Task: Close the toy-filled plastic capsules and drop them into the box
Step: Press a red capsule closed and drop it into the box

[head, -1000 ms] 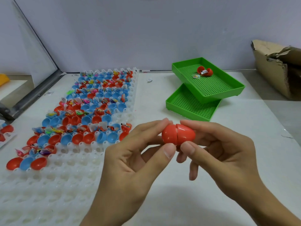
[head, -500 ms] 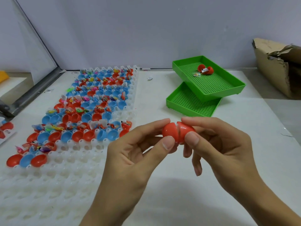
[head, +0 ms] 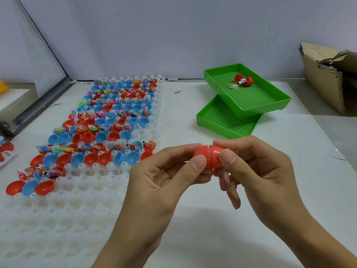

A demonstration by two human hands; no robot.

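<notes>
A red plastic capsule (head: 209,158) hangs above the table, its two halves pushed together with a thin seam showing. My left hand (head: 164,182) pinches the left half between thumb and fingers. My right hand (head: 258,171) pinches the right half the same way. To the left lies a white holder tray (head: 81,206) with several open red and blue capsule halves (head: 108,120), many holding small toys and paper slips. A torn cardboard box (head: 332,78) stands at the far right.
Two green perforated trays (head: 249,105) are stacked askew behind my hands; the upper one holds an open red capsule (head: 243,80). A metal bar (head: 38,107) runs along the far left. More red halves (head: 6,148) lie at the left edge.
The capsule halves have been pressed closer together, and both hands have lifted slightly while keeping their pinch.
</notes>
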